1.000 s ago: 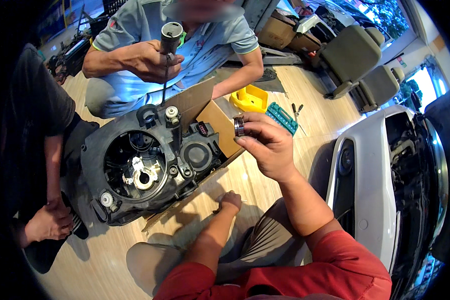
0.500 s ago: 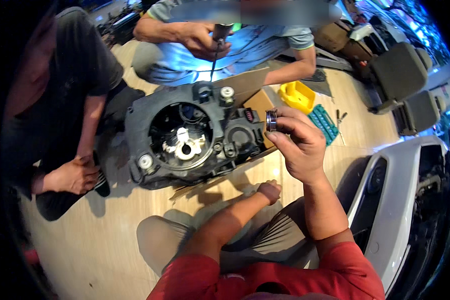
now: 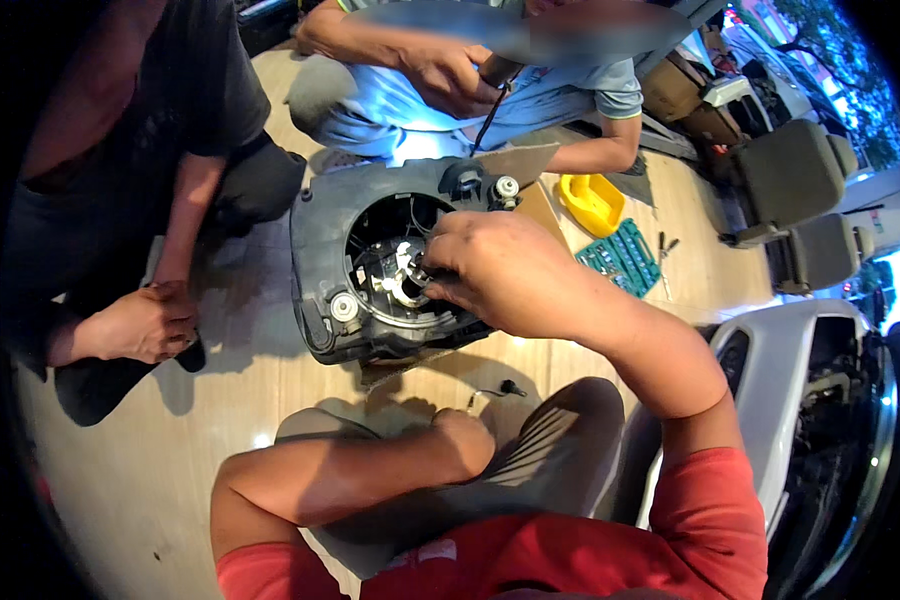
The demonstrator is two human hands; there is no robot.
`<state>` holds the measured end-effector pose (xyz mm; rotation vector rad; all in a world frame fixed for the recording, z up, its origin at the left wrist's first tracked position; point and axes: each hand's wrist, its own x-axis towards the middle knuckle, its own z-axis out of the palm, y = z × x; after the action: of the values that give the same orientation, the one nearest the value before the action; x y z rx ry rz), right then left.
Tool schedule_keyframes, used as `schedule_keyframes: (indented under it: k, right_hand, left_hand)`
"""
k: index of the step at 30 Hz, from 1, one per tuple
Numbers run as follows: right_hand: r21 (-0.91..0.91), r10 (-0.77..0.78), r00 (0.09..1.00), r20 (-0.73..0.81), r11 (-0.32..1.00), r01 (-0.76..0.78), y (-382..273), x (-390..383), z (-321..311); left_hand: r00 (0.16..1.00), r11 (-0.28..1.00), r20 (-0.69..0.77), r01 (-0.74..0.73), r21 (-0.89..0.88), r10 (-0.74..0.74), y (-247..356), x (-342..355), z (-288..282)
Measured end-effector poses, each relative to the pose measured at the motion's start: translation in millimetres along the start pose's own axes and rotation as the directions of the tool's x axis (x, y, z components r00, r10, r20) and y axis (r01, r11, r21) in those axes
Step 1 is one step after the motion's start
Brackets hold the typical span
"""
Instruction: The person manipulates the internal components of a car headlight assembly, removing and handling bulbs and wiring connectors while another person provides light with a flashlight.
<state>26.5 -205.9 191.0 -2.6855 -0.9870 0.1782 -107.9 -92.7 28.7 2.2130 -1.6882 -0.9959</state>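
The left hand (image 3: 462, 443) is closed beside a short cable (image 3: 512, 388); its grip is hidden. Ahead, the right hand (image 3: 505, 265) bunches its fingertips at the floor-level lamp housing's (image 3: 322, 240) opening, contents indeterminable. Housing: presumably rigid, bulky; grasp the outer shell.

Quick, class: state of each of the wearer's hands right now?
Left hand: curled, beside the cable; whether it holds it cannot be told.
Right hand: curled at the headlamp's round opening; what it grips, if anything, cannot be told.
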Motion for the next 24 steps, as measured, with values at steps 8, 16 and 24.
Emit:
schedule_keyframes:
  k: [8, 16, 24]
  right_hand:
    - [-0.23, 0.161, 0.965, 0.208, 0.967, -0.112, -17, 28, 4]
    - [-0.232, 0.158, 0.964, 0.213, 0.967, -0.107, -21, 29, 8]
    - [-0.102, -0.093, 0.989, 0.115, 0.989, 0.105, -4, 22, 7]
  left_hand:
    - [0.969, 0.975, -0.12, -0.209, 0.081, 0.218, -4, -1, -2]
    - [0.932, 0.954, -0.215, -0.267, 0.138, 0.292, -7, -32, 0]
    - [0.956, 0.964, -0.146, -0.242, 0.107, 0.256, -6, -34, -3]
